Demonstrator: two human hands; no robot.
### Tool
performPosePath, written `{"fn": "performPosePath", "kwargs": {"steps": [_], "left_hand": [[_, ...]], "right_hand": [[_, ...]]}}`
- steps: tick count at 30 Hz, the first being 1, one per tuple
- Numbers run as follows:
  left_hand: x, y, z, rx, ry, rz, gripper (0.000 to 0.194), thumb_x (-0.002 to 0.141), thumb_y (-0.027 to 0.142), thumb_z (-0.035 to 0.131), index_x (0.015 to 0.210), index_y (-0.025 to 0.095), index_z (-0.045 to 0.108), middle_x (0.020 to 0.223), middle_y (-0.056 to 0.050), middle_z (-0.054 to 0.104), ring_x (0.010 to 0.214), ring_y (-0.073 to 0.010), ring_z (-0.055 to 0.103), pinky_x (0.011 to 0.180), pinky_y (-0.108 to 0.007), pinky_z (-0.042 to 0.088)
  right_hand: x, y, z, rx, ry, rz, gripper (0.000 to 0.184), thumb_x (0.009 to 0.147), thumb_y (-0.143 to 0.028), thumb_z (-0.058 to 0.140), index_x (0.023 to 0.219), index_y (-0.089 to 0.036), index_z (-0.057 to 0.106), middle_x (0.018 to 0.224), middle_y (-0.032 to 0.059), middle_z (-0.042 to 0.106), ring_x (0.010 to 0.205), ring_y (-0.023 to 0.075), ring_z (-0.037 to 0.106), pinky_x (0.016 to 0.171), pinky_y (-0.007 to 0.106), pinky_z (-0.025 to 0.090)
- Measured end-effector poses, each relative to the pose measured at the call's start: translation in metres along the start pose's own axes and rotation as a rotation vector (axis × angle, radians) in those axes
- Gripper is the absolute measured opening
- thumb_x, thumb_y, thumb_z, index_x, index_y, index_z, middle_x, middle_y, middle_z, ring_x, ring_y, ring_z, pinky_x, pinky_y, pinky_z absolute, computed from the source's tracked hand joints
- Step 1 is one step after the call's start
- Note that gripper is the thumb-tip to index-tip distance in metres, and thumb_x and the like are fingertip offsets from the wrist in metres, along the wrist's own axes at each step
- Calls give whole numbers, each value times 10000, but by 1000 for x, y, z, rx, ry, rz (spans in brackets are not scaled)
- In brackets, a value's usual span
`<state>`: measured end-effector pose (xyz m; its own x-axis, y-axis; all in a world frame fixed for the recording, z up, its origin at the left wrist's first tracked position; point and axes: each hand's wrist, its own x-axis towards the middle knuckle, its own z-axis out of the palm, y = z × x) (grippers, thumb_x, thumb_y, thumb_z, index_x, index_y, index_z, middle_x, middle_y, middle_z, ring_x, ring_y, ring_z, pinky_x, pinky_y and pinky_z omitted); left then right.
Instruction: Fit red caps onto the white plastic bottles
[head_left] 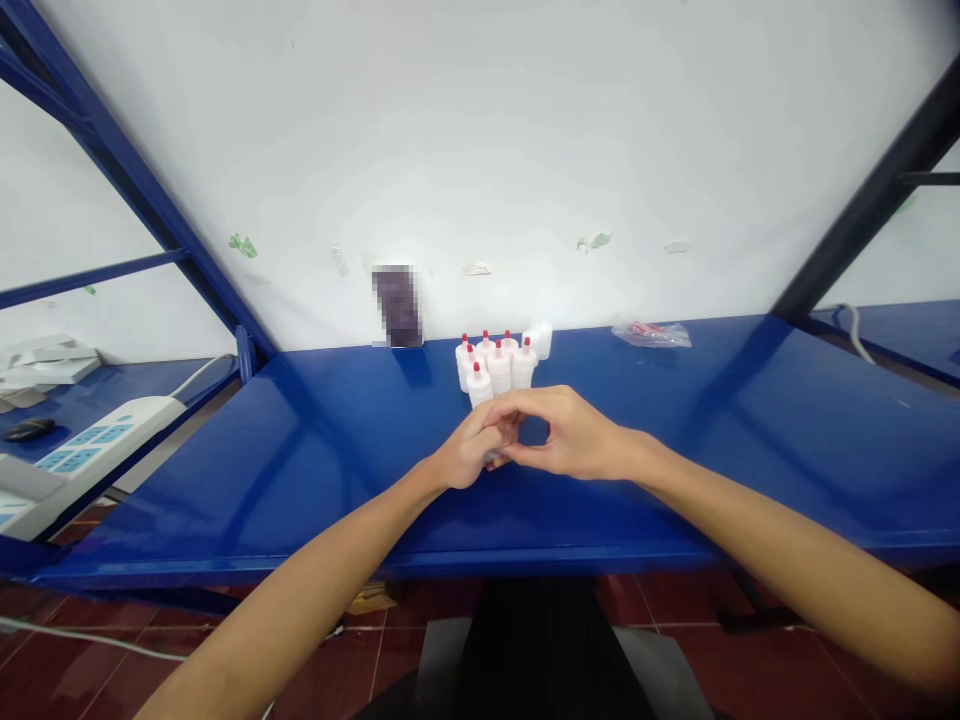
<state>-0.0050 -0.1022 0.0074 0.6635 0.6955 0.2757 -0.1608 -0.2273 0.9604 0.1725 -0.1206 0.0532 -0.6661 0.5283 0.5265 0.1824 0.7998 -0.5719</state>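
Note:
In front of me my left hand [471, 448] is closed around a white bottle [493, 457], of which only a pale sliver shows between the fingers. My right hand [559, 432] arches over from the other side, thumb and fingers curled in against the left hand. Its fingertips meet at the bottle; what they pinch is hidden. Just beyond the hands stands a tight group of several white squeeze bottles [499, 370] with red-tipped nozzles, upright on the blue table [360, 480]. One white bottle [541, 342] without a visible red tip lies or leans behind them.
A clear plastic bag [651, 334] with red pieces lies at the back right. A dark pixelated upright object [399, 306] leans by the wall. Blue frame posts [165, 200] rise at the sides. On the left are a white power strip [105, 440] and a black mouse [28, 430].

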Motion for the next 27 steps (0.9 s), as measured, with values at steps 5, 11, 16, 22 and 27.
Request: {"fn": "performPosePath", "kwargs": {"steps": [5,11,16,22,27], "left_hand": [[-1,-3,1,-13,64,48,212,768,250,506,958,158,522,613,66,443,419,-63,390,394,-183,325],[-2,-2,3,-14,114,43,393,914,496,476,1156,187,450,608,63,525,416,-90,464,404,-185,371],[-3,-5,-4,41,63,-8,367,916,506,402,1024,164,483,549,22,586,388,-101,445,417,-195,345],[-3,-1,-4,135,-64,-72,199,818,297,425,676,163,464,595,-26,581,500,-111,500,530,-235,400],[-3,7,3,151,-114,-145,137,713,164,482,847,171,507,678,-2,598,614,-126,533,619,-246,453]], "right_hand": [[1,1,1,-43,29,8,248,816,-93,652,1048,-179,668,931,25,746,758,130,688,721,272,566],[3,3,-4,127,125,166,115,794,-164,703,907,-179,691,821,11,733,726,140,697,729,293,591],[5,16,-30,197,441,218,191,729,-304,805,819,-163,712,832,55,750,749,179,709,762,353,613],[5,37,-25,-36,503,231,106,775,-245,739,838,-160,735,826,58,767,724,177,712,737,341,601],[6,43,-5,-235,258,246,103,815,-143,662,860,-158,753,839,55,774,735,168,717,727,311,573]]}}
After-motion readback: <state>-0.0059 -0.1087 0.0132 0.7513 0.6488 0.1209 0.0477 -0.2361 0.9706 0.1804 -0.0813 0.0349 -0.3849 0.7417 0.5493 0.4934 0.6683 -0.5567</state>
